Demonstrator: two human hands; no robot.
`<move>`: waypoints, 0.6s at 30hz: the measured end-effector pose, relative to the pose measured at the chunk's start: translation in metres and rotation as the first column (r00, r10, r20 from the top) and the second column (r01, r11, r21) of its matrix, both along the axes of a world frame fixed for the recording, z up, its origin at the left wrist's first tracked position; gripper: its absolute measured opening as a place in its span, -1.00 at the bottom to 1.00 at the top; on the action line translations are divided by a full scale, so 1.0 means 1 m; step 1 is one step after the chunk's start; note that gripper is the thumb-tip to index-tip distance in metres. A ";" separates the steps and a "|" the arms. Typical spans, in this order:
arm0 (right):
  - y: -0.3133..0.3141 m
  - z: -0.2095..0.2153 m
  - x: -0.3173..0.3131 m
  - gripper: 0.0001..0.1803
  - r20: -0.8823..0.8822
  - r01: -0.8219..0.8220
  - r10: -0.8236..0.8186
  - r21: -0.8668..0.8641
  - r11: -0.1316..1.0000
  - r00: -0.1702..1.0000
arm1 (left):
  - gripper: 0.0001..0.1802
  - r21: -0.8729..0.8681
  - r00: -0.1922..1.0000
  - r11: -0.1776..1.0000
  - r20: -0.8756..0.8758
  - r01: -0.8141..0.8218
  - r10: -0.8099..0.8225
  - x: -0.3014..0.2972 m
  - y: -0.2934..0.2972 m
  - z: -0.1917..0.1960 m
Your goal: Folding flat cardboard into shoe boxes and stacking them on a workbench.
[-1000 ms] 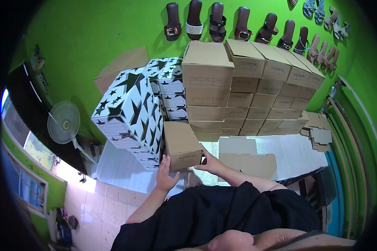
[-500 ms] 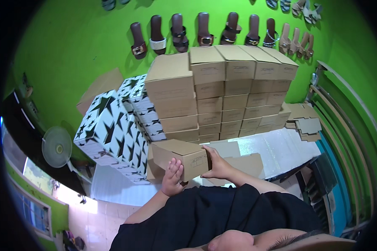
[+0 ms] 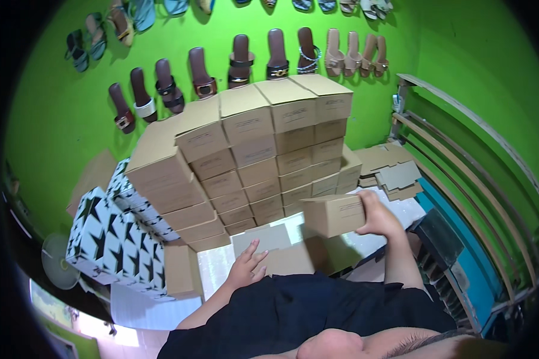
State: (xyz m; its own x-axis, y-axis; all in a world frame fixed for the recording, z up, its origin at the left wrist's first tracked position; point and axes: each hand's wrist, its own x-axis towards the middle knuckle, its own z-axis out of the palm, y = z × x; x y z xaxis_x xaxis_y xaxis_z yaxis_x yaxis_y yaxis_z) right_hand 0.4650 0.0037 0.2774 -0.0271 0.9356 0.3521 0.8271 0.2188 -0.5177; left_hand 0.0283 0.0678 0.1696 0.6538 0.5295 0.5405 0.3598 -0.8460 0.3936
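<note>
A closed brown cardboard box (image 3: 335, 216) is gripped by my right hand (image 3: 377, 215), its fingers on the top and the thumb lower on the side. It hangs above the white table, right of the middle. My left hand (image 3: 247, 266) has its fingers spread and holds nothing. Beneath and beside that hand lie flat pieces of cardboard (image 3: 288, 261), one brown and one greyish (image 3: 261, 238). Ahead of both hands rises a tall stack of brown boxes (image 3: 251, 155), several layers high.
White boxes with black stars (image 3: 117, 239) stand at the left, next to a lone brown box (image 3: 181, 269). Flat cardboard sheets (image 3: 395, 170) are piled at the table's right end. A wooden rack (image 3: 473, 155) leans along the right wall. Sandals (image 3: 239, 60) hang on the green wall.
The box has moved right, out of both hands' hold into my right hand alone. My left hand has let go and its fingers have opened. The view has turned to the right.
</note>
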 end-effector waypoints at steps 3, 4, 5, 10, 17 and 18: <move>-0.021 0.008 0.070 0.09 0.098 0.258 -0.264 0.065 0.964 0.960 | -0.46 -0.057 1.000 0.998 -0.002 -0.002 0.002 0.032 0.008 -0.003; -0.026 0.023 0.082 0.10 0.090 0.378 -0.372 -0.051 0.924 0.924 | -0.46 -0.074 1.000 0.997 -0.002 -0.005 0.005 0.041 0.009 -0.004; -0.027 0.021 0.097 0.11 0.183 0.450 -0.450 0.040 0.892 0.874 | -0.46 -0.071 1.000 0.997 0.001 -0.006 0.006 0.049 0.009 -0.006; 0.006 0.013 0.149 0.09 0.162 0.539 -0.601 0.308 0.784 0.782 | -0.45 -0.189 0.993 0.976 0.026 -0.106 0.112 0.076 0.009 -0.021; 0.145 -0.054 0.186 0.09 0.033 0.316 -0.356 0.390 0.865 0.934 | -0.43 -0.216 0.962 0.939 -0.003 -0.267 0.273 0.083 -0.002 -0.020; 0.172 -0.075 0.194 0.11 0.034 0.327 -0.362 0.359 0.874 0.931 | -0.43 -0.218 0.959 0.936 -0.007 -0.278 0.283 0.085 -0.004 -0.020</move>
